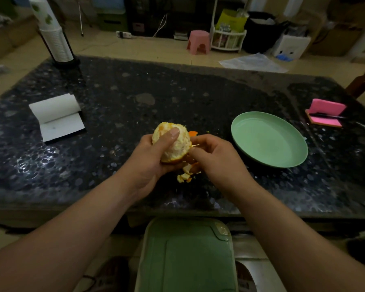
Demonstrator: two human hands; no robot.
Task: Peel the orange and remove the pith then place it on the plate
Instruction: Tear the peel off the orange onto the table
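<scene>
Two hands are seen over the dark speckled table [124,91], and one orange [174,144] is held between them, above the table's near middle. The left hand [148,159] is wrapped around the fruit from below, with the thumb laid across its pale front. The orange is almost wholly stripped: white pith is shown over most of it, and a rim of rind is left at the bottom. The right hand [217,161] is curled against the fruit's right side, and one strip of peel [195,146] is pinched between thumb and forefinger.

Three peel scraps [187,172] are counted on the table just under the hands; a fourth, bright orange piece [193,133] is glimpsed behind the fruit.

One green plate [270,142] is set to the right, near the right hand but apart from it, with nothing on it.

One white notepad [57,116] is laid open at the left, one pink sticky pad [325,112] at the far right with one pen [329,117] across it, and one stack of cups [55,36] is stood at the far left corner.
</scene>
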